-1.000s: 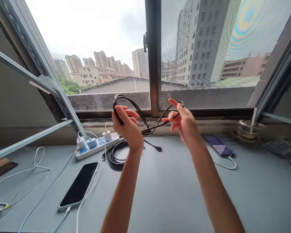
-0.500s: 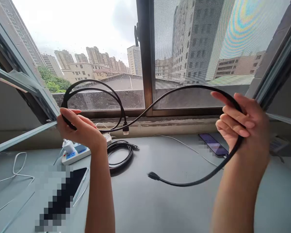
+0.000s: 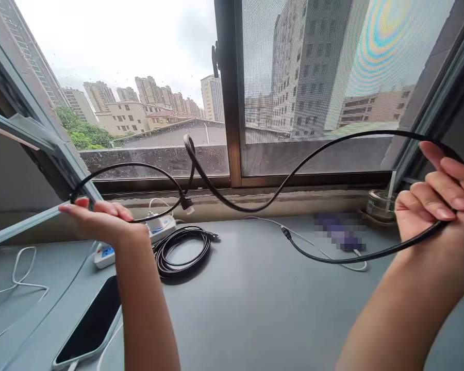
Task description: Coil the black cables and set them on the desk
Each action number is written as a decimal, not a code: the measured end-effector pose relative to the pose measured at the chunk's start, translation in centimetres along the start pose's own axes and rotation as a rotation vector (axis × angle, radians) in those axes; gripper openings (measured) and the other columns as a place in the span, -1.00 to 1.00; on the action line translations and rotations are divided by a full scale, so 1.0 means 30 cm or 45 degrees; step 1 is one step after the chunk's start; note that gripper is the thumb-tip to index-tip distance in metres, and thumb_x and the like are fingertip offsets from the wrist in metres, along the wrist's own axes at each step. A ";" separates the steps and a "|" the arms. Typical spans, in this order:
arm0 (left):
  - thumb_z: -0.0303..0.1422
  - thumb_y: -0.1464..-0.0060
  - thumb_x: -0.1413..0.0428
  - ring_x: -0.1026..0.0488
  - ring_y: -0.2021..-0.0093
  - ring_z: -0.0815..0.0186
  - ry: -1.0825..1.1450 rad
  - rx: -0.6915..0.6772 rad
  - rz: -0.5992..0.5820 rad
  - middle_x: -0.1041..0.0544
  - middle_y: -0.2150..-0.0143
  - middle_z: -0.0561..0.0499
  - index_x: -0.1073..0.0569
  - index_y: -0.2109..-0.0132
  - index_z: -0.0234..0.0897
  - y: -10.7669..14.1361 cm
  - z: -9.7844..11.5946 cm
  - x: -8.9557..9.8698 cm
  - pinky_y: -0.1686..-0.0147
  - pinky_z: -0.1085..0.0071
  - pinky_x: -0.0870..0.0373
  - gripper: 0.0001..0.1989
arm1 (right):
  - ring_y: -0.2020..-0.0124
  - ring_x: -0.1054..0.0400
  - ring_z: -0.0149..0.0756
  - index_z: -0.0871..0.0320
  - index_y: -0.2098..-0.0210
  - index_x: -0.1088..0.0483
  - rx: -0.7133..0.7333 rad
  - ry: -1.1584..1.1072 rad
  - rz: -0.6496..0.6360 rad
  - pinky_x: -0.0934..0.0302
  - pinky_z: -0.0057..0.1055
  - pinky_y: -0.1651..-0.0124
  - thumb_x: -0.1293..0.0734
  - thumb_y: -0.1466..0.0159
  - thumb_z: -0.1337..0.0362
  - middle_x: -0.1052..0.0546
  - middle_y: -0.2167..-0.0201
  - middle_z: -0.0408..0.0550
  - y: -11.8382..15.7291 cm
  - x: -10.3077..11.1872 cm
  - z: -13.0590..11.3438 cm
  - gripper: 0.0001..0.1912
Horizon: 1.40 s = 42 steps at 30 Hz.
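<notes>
A black cable (image 3: 251, 208) is stretched in the air between both hands, with a twisted loop standing up near its middle. My left hand (image 3: 100, 219) is turned palm up and holds a loop of the cable; one plug (image 3: 186, 203) with a light metal tip dangles just right of it. My right hand (image 3: 441, 190) is closed round the cable at the far right, fingers curled over it. From there the other end bends back leftward to a black plug (image 3: 286, 233) hanging above the desk.
On the grey desk (image 3: 247, 299) lie a coiled black cable (image 3: 183, 255), a white power strip (image 3: 104, 256) and a phone (image 3: 90, 324) at the left. Further right are a blurred-out phone (image 3: 340, 232) on a white cord and a glass jar (image 3: 381, 203). A window (image 3: 234, 103) stands behind.
My right hand has moved right, drawing more cable out; my left hand has dropped and shifted left. The left coil has opened into a single loop with a twist beside it.
</notes>
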<state>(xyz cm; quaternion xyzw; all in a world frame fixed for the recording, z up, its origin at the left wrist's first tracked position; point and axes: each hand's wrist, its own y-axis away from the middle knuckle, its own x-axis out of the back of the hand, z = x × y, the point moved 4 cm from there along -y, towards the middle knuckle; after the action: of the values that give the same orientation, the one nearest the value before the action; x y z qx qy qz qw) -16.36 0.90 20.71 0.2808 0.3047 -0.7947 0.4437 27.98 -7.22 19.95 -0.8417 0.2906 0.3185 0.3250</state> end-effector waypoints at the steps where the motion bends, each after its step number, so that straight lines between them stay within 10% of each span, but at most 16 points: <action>1: -0.29 -0.33 0.39 0.16 0.73 0.50 -0.002 -0.017 0.079 0.08 0.74 0.25 -0.09 0.39 -0.21 -0.012 0.007 0.016 0.68 0.46 0.21 -0.66 | 0.78 0.36 -0.60 0.32 0.21 -0.55 0.018 0.009 0.005 0.31 -0.65 0.76 -0.13 -0.27 0.50 0.21 0.77 -0.31 -0.007 0.015 -0.002 -0.66; 6: -0.33 -0.30 0.57 0.26 0.70 0.49 -0.147 -0.059 0.305 0.15 0.66 0.23 0.07 0.43 -0.19 -0.038 0.051 0.057 0.69 0.45 0.26 -0.64 | 0.67 0.53 -0.49 0.23 0.26 -0.57 0.045 0.047 0.058 0.39 -0.64 0.73 -0.06 -0.32 0.48 0.40 0.63 -0.25 -0.025 0.066 0.003 -0.57; 14: -0.30 -0.30 0.57 0.14 0.68 0.54 -0.022 0.077 0.218 0.12 0.60 0.20 0.08 0.44 -0.20 -0.071 0.010 0.085 0.65 0.53 0.11 -0.63 | 0.64 0.60 -0.50 0.31 0.26 -0.51 0.051 0.046 -0.053 0.46 -0.61 0.73 -0.14 -0.15 0.46 0.45 0.59 -0.27 -0.051 0.075 0.037 -0.67; 21: -0.30 -0.32 0.45 0.20 0.70 0.51 0.021 -0.153 0.184 0.06 0.66 0.28 0.02 0.36 -0.16 0.057 0.038 -0.030 0.67 0.49 0.26 -0.72 | 0.76 0.35 -0.59 0.20 0.24 -0.55 0.166 0.131 -0.155 0.37 -0.58 0.74 -0.14 -0.22 0.42 0.13 0.72 -0.30 0.032 -0.052 0.017 -0.67; 26: -0.45 -0.19 0.07 -0.16 0.68 0.48 -0.054 -0.093 -0.554 -0.30 0.62 0.25 -0.10 0.27 -0.14 0.305 0.045 -0.166 0.66 0.51 -0.04 -0.87 | 0.70 -0.18 -0.55 -0.38 -0.25 -0.10 0.130 0.443 -0.684 0.12 -0.53 0.79 -0.29 -0.28 0.15 -0.42 0.19 -0.14 0.152 -0.194 0.067 -0.41; 32: -0.22 -0.13 -0.09 -0.40 0.36 0.43 -0.410 0.227 -1.275 -0.44 0.41 0.08 -0.31 0.31 -0.22 0.482 0.000 -0.202 0.37 0.53 -0.30 -0.82 | 0.71 -0.14 -0.60 -0.25 -0.37 0.25 0.212 0.806 -0.970 -0.14 -0.57 0.69 -0.37 -0.21 0.06 -0.46 0.24 -0.16 0.239 -0.288 0.128 -0.09; 36: -0.16 -0.15 -0.09 -0.41 0.22 0.43 -0.481 0.269 -1.481 -0.46 0.28 0.09 -0.35 0.28 -0.20 0.542 0.001 -0.187 0.22 0.55 -0.31 -0.79 | 0.69 -0.15 -0.59 -0.25 -0.38 0.30 0.163 1.052 -1.090 -0.24 -0.52 0.60 -0.42 -0.14 0.04 -0.48 0.20 -0.14 0.254 -0.297 0.165 0.02; 42: -0.34 -0.11 -0.13 -0.48 0.14 0.36 -0.260 0.382 -1.529 -0.54 0.23 0.04 -0.32 0.24 -0.19 0.570 0.012 -0.204 0.16 0.50 -0.37 -0.88 | 0.66 -0.11 -0.53 -0.09 -0.29 -0.13 0.050 1.287 -1.167 -0.16 -0.52 0.55 -0.39 -0.13 -0.07 -0.40 0.55 -0.26 0.248 -0.280 0.189 -0.21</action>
<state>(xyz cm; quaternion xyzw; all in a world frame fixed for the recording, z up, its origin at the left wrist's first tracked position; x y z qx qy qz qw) 1.31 -3.30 21.31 0.0425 0.2503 -0.9623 -0.0977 15.53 -5.30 20.02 -0.9191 0.0264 -0.2888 0.2666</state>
